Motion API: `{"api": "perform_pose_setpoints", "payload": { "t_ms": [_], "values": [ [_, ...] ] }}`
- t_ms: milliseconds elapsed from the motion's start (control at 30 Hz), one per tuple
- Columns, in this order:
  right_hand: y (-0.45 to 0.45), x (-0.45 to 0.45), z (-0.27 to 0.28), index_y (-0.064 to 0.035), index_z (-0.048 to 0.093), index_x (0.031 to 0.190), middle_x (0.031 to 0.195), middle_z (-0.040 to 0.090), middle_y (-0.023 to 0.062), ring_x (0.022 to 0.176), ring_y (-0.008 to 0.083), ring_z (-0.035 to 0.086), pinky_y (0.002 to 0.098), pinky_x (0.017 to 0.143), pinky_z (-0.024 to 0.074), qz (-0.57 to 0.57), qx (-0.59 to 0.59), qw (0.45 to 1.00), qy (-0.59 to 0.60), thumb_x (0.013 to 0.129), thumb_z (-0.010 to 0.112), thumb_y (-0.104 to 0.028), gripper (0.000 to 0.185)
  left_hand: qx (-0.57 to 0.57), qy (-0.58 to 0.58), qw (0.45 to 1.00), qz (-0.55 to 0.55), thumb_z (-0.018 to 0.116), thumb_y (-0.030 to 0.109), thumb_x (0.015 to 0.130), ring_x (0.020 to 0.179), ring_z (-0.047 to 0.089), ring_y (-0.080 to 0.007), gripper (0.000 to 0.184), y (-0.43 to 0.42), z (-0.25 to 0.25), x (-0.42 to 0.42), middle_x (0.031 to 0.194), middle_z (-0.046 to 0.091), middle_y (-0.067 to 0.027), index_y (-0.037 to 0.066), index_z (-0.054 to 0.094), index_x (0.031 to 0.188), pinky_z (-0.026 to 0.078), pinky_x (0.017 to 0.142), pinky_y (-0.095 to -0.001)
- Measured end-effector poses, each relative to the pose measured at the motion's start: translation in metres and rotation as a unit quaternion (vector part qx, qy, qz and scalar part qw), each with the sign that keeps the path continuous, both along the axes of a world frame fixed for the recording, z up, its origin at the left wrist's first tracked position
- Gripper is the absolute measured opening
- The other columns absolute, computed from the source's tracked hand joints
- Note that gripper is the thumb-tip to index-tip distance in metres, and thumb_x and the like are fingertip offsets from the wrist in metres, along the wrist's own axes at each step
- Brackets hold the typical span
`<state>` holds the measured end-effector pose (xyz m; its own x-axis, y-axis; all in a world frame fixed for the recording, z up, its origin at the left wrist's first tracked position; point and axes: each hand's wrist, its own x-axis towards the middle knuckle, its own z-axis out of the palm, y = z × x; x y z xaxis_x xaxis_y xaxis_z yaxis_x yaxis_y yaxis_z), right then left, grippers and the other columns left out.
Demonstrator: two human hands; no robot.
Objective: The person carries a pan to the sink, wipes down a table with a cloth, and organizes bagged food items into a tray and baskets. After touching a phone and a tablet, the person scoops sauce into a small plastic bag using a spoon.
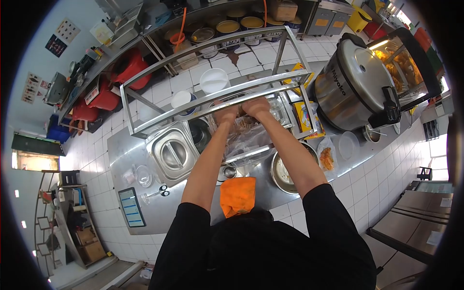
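Observation:
Both my hands reach under the metal frame (169, 113) on the steel table. My left hand (226, 112) is at a clear plastic bag (246, 140) in a steel container; a rail partly covers its fingers. Just right of it, my right hand (256, 107) is at the far part of the same bag, with its fingertips hidden. What either hand grips is too small to make out. Beyond them stand two white tubs (214, 80). A lidded steel pan (173, 153) sits to the left, and a steel bowl (285, 169) lies under my right forearm.
A large Miyako cooker (355, 82) stands at the right, beside a lit glass case (401, 67). Scissors (164, 191) and a tablet (131, 207) lie at the left. An orange cloth (238, 195) is at the near edge. Red bins (130, 70) stand under the far counter.

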<state>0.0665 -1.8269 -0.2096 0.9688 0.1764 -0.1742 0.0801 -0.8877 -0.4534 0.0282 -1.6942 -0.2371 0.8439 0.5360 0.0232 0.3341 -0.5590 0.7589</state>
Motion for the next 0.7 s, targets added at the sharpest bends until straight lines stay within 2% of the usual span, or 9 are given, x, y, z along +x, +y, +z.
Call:
{"api": "perform_pose_setpoints", "payload": {
  "t_ms": [67, 167, 233, 300, 333, 433, 533, 633, 700],
  "values": [
    [0.004, 0.005, -0.002, -0.0079, 0.065, 0.121, 0.126, 0.064, 0.0201, 0.118, 0.0385, 0.061, 0.0432, 0.102, 0.0483, -0.010, 0.017, 1.000, -0.016, 0.090, 0.054, -0.042, 0.047, 0.017, 0.018, 0.997, 0.074, 0.067, 0.036, 0.082, 0.103, 0.065, -0.0421, 0.036, 0.003, 0.006, -0.005, 0.106, 0.069, -0.0231, 0.006, 0.068, 0.100, 0.051, 0.086, -0.0449],
    [0.012, -0.011, 0.025, -0.0059, 0.059, 0.129, 0.124, 0.065, 0.0205, 0.117, 0.0369, 0.061, 0.0429, 0.100, 0.0495, -0.031, 0.001, 0.999, 0.011, 0.093, 0.050, -0.034, 0.046, 0.081, 0.043, 0.995, -0.024, 0.068, 0.034, 0.080, 0.093, 0.067, -0.0406, 0.031, 0.019, 0.058, -0.024, 0.096, 0.071, -0.0215, 0.006, 0.069, 0.094, 0.053, 0.082, -0.0462],
    [0.021, 0.003, -0.014, -0.0057, 0.050, 0.136, 0.121, 0.066, 0.0218, 0.115, 0.0378, 0.062, 0.0447, 0.099, 0.0498, -0.053, -0.023, 0.998, -0.026, 0.094, 0.049, -0.037, 0.052, 0.176, 0.037, 0.982, -0.065, 0.069, 0.038, 0.079, 0.086, 0.069, -0.0376, 0.034, 0.026, 0.037, -0.014, 0.086, 0.072, -0.0188, 0.008, 0.075, 0.094, 0.054, 0.082, -0.0468],
    [0.023, -0.004, -0.004, -0.0064, 0.049, 0.135, 0.120, 0.066, 0.0221, 0.114, 0.0387, 0.063, 0.0462, 0.098, 0.0500, -0.048, -0.007, 0.998, -0.039, 0.095, 0.048, -0.039, 0.051, 0.204, -0.002, 0.975, -0.084, 0.069, 0.040, 0.078, 0.083, 0.070, -0.0362, 0.035, 0.021, 0.029, -0.005, 0.082, 0.073, -0.0169, 0.010, 0.077, 0.095, 0.054, 0.083, -0.0466],
    [0.022, -0.008, 0.002, -0.0068, 0.049, 0.134, 0.120, 0.066, 0.0223, 0.113, 0.0392, 0.063, 0.0469, 0.097, 0.0501, -0.045, -0.001, 0.998, -0.044, 0.096, 0.048, -0.040, 0.051, 0.194, 0.109, 0.970, -0.103, 0.062, 0.053, 0.083, 0.098, 0.069, -0.0373, 0.050, 0.014, 0.032, 0.003, 0.098, 0.074, -0.0152, 0.013, 0.075, 0.109, 0.052, 0.091, -0.0460],
    [0.009, -0.008, 0.006, -0.0085, 0.051, 0.130, 0.119, 0.067, 0.0209, 0.111, 0.0404, 0.063, 0.0486, 0.096, 0.0501, -0.003, -0.007, 0.998, -0.059, 0.097, 0.048, -0.041, 0.046, 0.150, 0.245, 0.951, -0.117, 0.041, 0.062, 0.090, 0.119, 0.060, -0.0377, 0.062, -0.008, 0.046, 0.010, 0.122, 0.068, -0.0141, 0.016, 0.072, 0.116, 0.044, 0.105, -0.0488],
    [-0.009, 0.001, -0.008, -0.0106, 0.052, 0.128, 0.120, 0.067, 0.0190, 0.110, 0.0396, 0.063, 0.0486, 0.096, 0.0501, 0.059, -0.047, 0.994, -0.080, 0.094, 0.055, -0.034, 0.042, 0.108, 0.242, 0.949, -0.169, 0.040, 0.071, 0.089, 0.133, 0.049, -0.0362, 0.073, -0.008, 0.033, 0.014, 0.141, 0.056, -0.0115, 0.019, 0.056, 0.138, 0.041, 0.110, -0.0450],
    [-0.017, -0.007, 0.009, -0.0138, 0.053, 0.128, 0.121, 0.067, 0.0166, 0.111, 0.0377, 0.063, 0.0468, 0.096, 0.0504, 0.101, -0.069, 0.988, -0.089, 0.087, 0.063, -0.025, 0.043, 0.095, 0.236, 0.951, -0.174, 0.041, 0.071, 0.089, 0.134, 0.049, -0.0357, 0.073, 0.000, -0.001, 0.030, 0.141, 0.057, -0.0117, 0.019, 0.056, 0.138, 0.041, 0.111, -0.0451],
    [-0.016, -0.005, 0.004, -0.0174, 0.055, 0.126, 0.121, 0.067, 0.0149, 0.113, 0.0354, 0.063, 0.0447, 0.096, 0.0508, 0.077, -0.060, 0.991, -0.090, 0.081, 0.067, -0.020, 0.046, 0.084, 0.280, 0.946, -0.143, 0.044, 0.068, 0.089, 0.131, 0.052, -0.0369, 0.072, -0.007, 0.029, 0.025, 0.139, 0.058, -0.0144, 0.017, 0.056, 0.137, 0.043, 0.108, -0.0465]
  ]
}}
